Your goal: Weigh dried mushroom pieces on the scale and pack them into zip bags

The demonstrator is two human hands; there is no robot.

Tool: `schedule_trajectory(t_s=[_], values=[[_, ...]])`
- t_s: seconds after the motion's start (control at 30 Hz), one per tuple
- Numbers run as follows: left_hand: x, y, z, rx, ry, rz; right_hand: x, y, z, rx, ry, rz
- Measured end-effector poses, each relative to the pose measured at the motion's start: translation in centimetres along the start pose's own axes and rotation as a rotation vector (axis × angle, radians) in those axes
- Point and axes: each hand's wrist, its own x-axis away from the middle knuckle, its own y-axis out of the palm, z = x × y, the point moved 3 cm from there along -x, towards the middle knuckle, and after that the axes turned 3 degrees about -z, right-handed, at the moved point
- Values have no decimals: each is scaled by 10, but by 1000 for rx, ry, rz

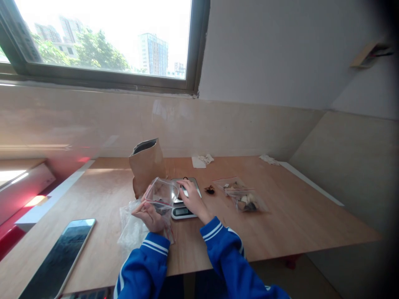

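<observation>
My left hand [151, 216] is wrapped round a clear zip bag [160, 192] with a red seal line, its mouth spread wide. Over the kitchen scale [183, 212], my right hand [190, 196] has its fingers bent together near the bag's right side. Whatever is between those fingertips is too small or hidden to make out. The scale's silver plate is partly covered by the bag and my right hand. Beneath my left hand lies a pile of clear plastic bags [131, 226]. Just behind stands an open brown paper bag [148, 166].
Right of the scale lies a small dark dried piece [210, 189], then two filled zip bags [247, 201]. Crumpled tissue [205, 159] sits at the back edge by the wall. A phone [60, 259] lies at left, with part of a keypad device [90, 294] below.
</observation>
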Motion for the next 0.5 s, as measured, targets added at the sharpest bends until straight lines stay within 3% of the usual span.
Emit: schedule_trajectory(t_s=[0.1, 0.23, 0.4, 0.5], values=[[0, -1, 4, 67, 53, 74, 0, 23, 4, 226, -40, -128], [1, -3, 1, 24, 42, 102, -4, 38, 7, 395, -12, -154], [1, -6, -6, 7, -10, 68, -3, 38, 13, 349, -17, -152], [0, -13, -11, -74, -88, 134, -1, 32, 15, 243, -2, -93]])
